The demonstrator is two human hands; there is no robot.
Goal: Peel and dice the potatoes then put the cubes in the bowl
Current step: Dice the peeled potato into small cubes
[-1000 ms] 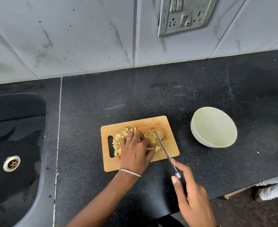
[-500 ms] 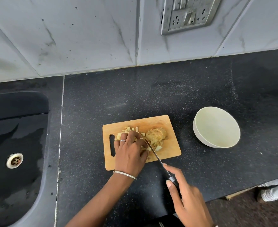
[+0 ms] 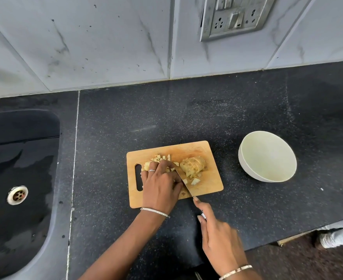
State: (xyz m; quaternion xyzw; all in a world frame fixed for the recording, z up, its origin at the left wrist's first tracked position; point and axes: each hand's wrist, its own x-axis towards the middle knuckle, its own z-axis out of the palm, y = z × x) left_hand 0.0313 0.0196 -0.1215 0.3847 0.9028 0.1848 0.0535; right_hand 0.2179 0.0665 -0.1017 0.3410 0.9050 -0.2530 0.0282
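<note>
Left grip over cubes — knife, then sliced potato, rightward

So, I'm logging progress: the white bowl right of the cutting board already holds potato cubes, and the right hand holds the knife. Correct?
Not quite: the head view shows the bowl empty; the cubes lie on the cutting board. The right hand does hold the knife.

Black speckled counter carries a wooden cutting board and a white bowl
</note>
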